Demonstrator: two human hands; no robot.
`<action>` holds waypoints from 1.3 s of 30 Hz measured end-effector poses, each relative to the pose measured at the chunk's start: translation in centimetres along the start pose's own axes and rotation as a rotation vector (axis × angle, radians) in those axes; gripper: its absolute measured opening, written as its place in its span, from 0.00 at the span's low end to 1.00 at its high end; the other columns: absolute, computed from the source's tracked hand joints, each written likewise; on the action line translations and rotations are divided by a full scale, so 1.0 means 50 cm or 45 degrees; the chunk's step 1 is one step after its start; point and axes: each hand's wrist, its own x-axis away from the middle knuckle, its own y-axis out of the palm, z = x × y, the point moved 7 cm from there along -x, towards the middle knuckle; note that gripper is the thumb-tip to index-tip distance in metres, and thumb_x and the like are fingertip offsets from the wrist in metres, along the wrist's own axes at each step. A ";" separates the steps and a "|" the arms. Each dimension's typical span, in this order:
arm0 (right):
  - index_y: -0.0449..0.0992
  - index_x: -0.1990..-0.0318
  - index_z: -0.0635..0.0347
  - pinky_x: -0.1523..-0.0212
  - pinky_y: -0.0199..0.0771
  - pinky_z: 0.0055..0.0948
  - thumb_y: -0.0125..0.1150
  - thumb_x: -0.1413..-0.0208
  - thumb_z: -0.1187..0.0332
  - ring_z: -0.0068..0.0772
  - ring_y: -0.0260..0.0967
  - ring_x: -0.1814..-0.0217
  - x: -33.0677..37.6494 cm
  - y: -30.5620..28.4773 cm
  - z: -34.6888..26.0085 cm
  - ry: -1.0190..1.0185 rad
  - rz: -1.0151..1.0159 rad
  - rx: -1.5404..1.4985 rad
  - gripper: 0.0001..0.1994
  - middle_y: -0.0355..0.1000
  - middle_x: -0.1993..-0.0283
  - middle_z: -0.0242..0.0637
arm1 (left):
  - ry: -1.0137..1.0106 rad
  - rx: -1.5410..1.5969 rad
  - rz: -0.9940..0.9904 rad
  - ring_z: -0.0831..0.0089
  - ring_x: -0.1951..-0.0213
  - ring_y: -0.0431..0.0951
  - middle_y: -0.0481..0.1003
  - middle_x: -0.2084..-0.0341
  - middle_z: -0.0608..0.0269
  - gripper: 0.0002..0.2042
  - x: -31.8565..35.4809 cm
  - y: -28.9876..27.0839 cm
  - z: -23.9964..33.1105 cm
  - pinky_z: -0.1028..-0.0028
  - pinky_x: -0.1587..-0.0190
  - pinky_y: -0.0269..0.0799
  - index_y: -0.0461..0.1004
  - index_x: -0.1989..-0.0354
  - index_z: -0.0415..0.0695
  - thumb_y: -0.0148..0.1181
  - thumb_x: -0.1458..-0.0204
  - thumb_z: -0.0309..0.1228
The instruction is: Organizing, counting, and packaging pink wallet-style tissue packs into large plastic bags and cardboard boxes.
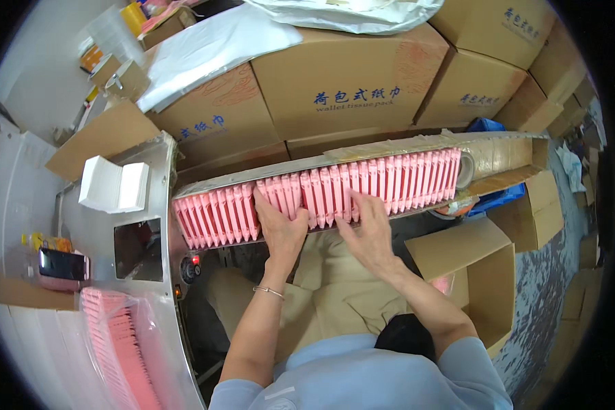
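Observation:
Pink tissue packs (413,181) stand on edge in a long row inside a narrow trough (242,179) that runs across in front of me. My left hand (283,232) reaches into the row left of the middle. Its fingers and thumb straddle a small group of packs (279,189) and grip them from both sides. A little to the right, my right hand (370,236) touches the row's near side, thumb and forefinger apart. Narrow gaps split the packs near my left hand into groups.
A metal bench (147,287) at left carries folded white tissues (116,184), a phone (63,264) and bagged pink packs (116,342). Closed cartons (348,75) stand beyond the trough. A tape roll (465,169) sits at its right end. An open carton (492,294) stands at right.

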 end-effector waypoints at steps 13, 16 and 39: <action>0.81 0.58 0.61 0.39 0.56 0.53 0.71 0.52 0.60 0.59 0.51 0.33 0.004 0.000 -0.013 -0.062 0.085 0.442 0.17 0.57 0.34 0.53 | 0.002 0.078 -0.034 0.39 0.31 0.53 0.52 0.34 0.27 0.47 -0.001 0.007 -0.004 0.57 0.29 0.48 0.42 0.31 0.23 0.61 0.60 0.28; 0.81 0.57 0.59 0.35 0.51 0.57 0.70 0.52 0.60 0.65 0.44 0.28 -0.001 -0.009 0.007 -0.029 0.074 0.308 0.16 0.49 0.29 0.57 | 0.008 0.070 -0.029 0.41 0.31 0.52 0.52 0.34 0.29 0.48 -0.003 0.004 -0.010 0.58 0.29 0.48 0.42 0.31 0.24 0.61 0.61 0.28; 0.83 0.52 0.57 0.43 0.62 0.54 0.59 0.57 0.73 0.58 0.59 0.38 -0.040 -0.178 0.206 0.313 0.443 0.582 0.21 0.65 0.41 0.51 | -0.001 0.172 -0.011 0.44 0.29 0.51 0.50 0.32 0.31 0.46 0.003 0.011 -0.010 0.61 0.28 0.44 0.42 0.31 0.23 0.59 0.59 0.25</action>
